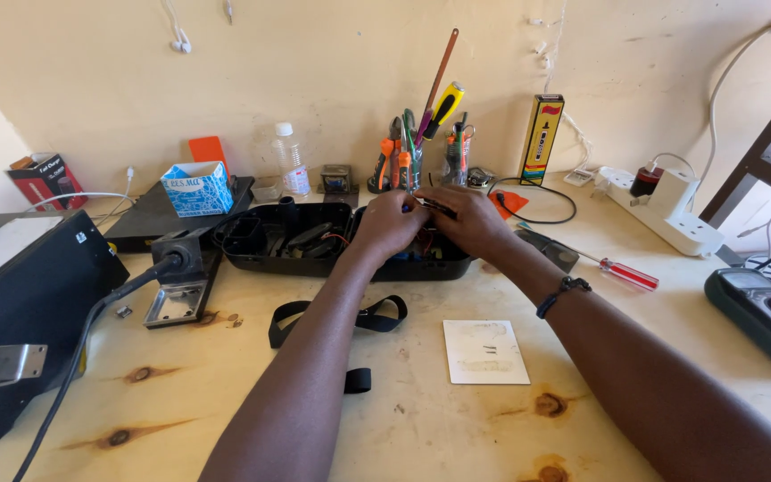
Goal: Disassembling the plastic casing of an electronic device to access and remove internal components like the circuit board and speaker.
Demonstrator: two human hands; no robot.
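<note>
Left hand [388, 225]: closed, its grip pinching one end of a small dark part [433, 207] above the open black case [252, 254].
Right hand [468, 219]: fingers pressed on the part's other end, likely steadying it.
Case: at the desk's [421, 419] far side, just under both hands, so parts stay within reach.
Nearby: white card [485, 352], black strap [314, 314], red screwdriver [622, 270], tool cup [410, 170].

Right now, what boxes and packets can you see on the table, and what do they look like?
Blue and white box: back left, squat, open top.
Red and black box: far left by the wall, tilted.
Tall carton: back right of the tool cup, upright, yellow and black with red.
White card: flat on the table, near the right forearm, square.
</note>
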